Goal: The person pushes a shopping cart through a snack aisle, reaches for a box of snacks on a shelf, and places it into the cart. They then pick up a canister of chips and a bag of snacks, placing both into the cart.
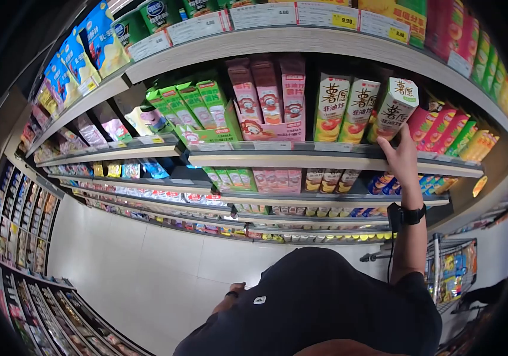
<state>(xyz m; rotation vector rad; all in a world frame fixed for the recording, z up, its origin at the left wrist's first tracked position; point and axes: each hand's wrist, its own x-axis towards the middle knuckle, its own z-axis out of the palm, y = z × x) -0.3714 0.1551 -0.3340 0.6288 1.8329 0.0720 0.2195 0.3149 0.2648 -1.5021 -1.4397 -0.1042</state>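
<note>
My right hand [399, 151] is closed around the lower part of a white snack box [397, 107] with a tomato picture, which tilts at the shelf's front. Two matching boxes [331, 107] stand upright just left of it. Pink snack packs [270, 98] are further left, then green packs [197, 110]. Red-pink packs [441, 127] lean to the right of my hand. My left hand [230, 296] hangs low beside my body, above the floor; its fingers are partly hidden and small.
The shelf edge [307, 159] runs under the boxes, with a higher shelf [325, 41] above. Lower shelves hold more snacks. A shopping cart [455, 270] with goods stands at the right, near a person's dark-clothed part [485, 295]. Shelving [23, 216] lines the left side.
</note>
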